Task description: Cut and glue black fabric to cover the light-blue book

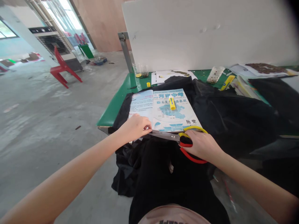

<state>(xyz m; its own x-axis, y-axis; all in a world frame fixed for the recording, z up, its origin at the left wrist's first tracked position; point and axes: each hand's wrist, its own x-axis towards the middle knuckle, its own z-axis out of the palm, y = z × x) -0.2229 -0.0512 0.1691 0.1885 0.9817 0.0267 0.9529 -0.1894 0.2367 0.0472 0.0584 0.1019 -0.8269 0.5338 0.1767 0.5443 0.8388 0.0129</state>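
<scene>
My right hand [202,143] grips scissors [185,139] with yellow and red handles, their blades pointing left along the near edge of an open book [176,116]. At the blade tips, my left hand [137,126] is closed in a pinch over the book's lower edge. What its fingertips hold is too small to make out. A yellow glue stick [172,104] lies on the book's right side, which has blue print and Chinese characters. Black cloth [224,115] spreads under and beside the book.
Along the back of the green table [114,99] are a yellow cap [148,84], a clear plastic cup [215,75], another glue stick [227,82] and papers with brown dried bits [266,67]. A white board [187,34] stands behind. A red chair [63,67] is at left.
</scene>
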